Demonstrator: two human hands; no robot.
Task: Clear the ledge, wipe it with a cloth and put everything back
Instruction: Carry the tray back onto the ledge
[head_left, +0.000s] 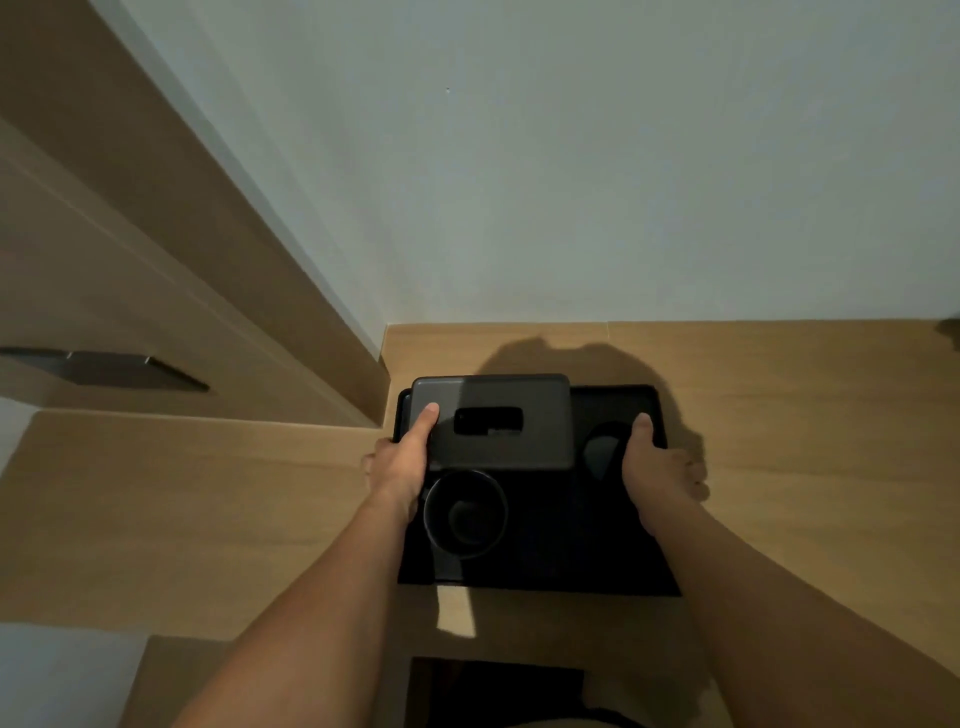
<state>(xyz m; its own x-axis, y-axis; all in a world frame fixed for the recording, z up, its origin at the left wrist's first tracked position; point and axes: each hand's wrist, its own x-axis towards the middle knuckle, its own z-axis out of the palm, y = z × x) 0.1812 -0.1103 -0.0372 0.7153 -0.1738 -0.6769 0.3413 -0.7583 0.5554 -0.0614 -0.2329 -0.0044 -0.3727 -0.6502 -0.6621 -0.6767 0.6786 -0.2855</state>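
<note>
A black tray (561, 566) lies on the wooden ledge (779, 415) near the wall corner. On it stand a grey tissue box (498, 421) at the back left, a dark round cup (465, 514) at the front left and a small dark round object (602, 452) at the back right. My left hand (400, 467) grips the tray's left edge, thumb lying on the tissue box. My right hand (660, 467) grips the tray's right edge, thumb on top and fingers curled down outside it.
A white wall (571, 182) rises behind the ledge. A wooden cabinet panel (130, 234) with a dark handle (109, 369) stands to the left. Below the ledge front is a dark opening (493, 696). Bare wood extends to the right of the tray.
</note>
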